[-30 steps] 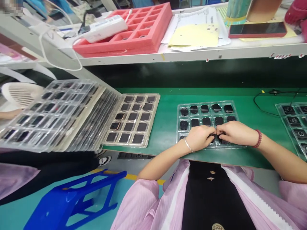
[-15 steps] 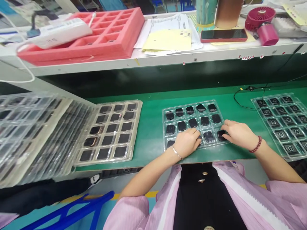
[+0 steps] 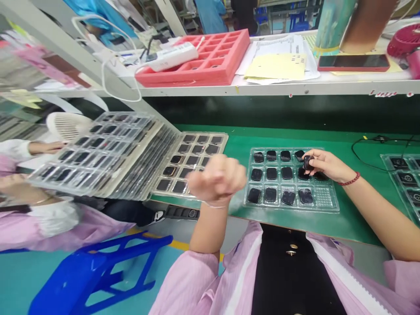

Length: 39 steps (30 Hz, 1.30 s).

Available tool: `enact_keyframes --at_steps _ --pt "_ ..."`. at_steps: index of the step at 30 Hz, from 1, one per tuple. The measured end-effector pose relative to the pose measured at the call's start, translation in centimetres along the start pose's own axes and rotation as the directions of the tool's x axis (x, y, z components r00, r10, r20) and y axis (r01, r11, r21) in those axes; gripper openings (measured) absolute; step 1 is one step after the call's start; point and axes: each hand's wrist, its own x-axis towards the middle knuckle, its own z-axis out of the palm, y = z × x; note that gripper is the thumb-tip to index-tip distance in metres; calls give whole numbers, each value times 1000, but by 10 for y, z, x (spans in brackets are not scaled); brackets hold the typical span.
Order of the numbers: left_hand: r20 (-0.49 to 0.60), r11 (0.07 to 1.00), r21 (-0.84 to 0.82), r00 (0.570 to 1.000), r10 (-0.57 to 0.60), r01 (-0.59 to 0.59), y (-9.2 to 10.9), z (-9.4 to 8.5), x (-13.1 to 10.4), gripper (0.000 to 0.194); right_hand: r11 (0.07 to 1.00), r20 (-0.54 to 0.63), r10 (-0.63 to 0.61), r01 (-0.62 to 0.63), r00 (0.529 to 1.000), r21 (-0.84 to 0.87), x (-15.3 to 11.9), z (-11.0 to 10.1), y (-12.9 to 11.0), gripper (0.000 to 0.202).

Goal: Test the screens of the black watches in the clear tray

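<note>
My right hand (image 3: 328, 166) pinches a small black square piece with rounded corners, like a watch body (image 3: 307, 162), above the right part of a clear plastic tray (image 3: 295, 208). Similar black pieces (image 3: 271, 194) fill most of that tray's pockets; the front-right pocket is bare. In front of the left tray (image 3: 213, 139), which carries dark flat squares and two copper-edged pieces, my left hand (image 3: 216, 179) is raised. Motion blurs it; its fingers look curled, and whatever lies inside them is hidden.
Leaning clear trays (image 3: 138, 162) stand in a row at left, beside a co-worker's hands (image 3: 19, 188). Another tray of black pieces (image 3: 407, 178) lies at right, near a black cable (image 3: 357, 151). A shelf above bears a red foam tray (image 3: 226, 65), papers and a phone (image 3: 354, 62). A blue stool (image 3: 78, 275) stands below.
The view has turned left. My left hand has left the middle tray and risen to the left. My right hand has lifted a black piece, and the front-right pocket now shows bare.
</note>
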Motion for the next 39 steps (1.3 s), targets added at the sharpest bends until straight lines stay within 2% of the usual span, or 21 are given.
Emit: enact_keyframes --at_steps 1,2,3,4,5,7,9,10,12,13,16,18,23,27,35,39 --pt "-143 999 -21 989 44 -48 5 -16 -1 76 999 9 12 -12 1000 30 6 4 1 41" --pt "-265 992 -34 958 107 -120 9 -28 -1 80 998 19 19 -20 1000 60 11 8 2 41" --pt "-321 983 -41 934 155 -178 14 -36 -1 78 996 31 20 -23 999 90 16 11 2 40" --pt "-329 972 -49 923 202 -230 17 -38 0 73 993 46 19 -24 999 120 21 14 2 39" --pt "-298 966 -47 926 230 -255 18 -36 3 63 989 61 17 -26 998 147 27 17 3 37" --pt "-187 970 37 952 242 -239 13 -18 11 42 980 80 15 -30 997 196 38 20 4 34" --pt "-148 937 301 962 229 -177 -4 9 21 23 972 78 7 -26 997 234 48 23 6 32" --pt "-85 897 405 969 232 -179 -18 22 25 22 968 73 -1 -17 997 250 51 24 8 33" --pt "62 873 456 985 161 -172 -49 44 30 26 960 68 -29 9 997 279 56 25 11 37" --pt "103 867 475 988 114 -149 -65 52 31 27 956 67 -45 24 997 294 57 25 12 41" --pt "195 838 539 980 -26 -85 -102 63 27 24 949 64 -77 53 995 310 57 25 15 54" --pt "220 833 552 970 -104 -36 -114 63 22 24 956 75 -77 53 994 289 56 23 16 57" --pt "222 810 586 957 -185 20 -112 59 16 26 966 126 -59 25 990 255 55 18 14 56" --pt "280 803 596 943 -181 -23 -111 59 16 21 975 137 -55 23 989 222 54 16 12 50" --pt "293 786 617 937 -188 -35 -111 60 14 23 984 145 -69 44 987 172 52 21 9 48" --pt "304 784 616 940 -156 -69 -113 61 14 24 983 85 -79 64 993 169 52 22 11 51"
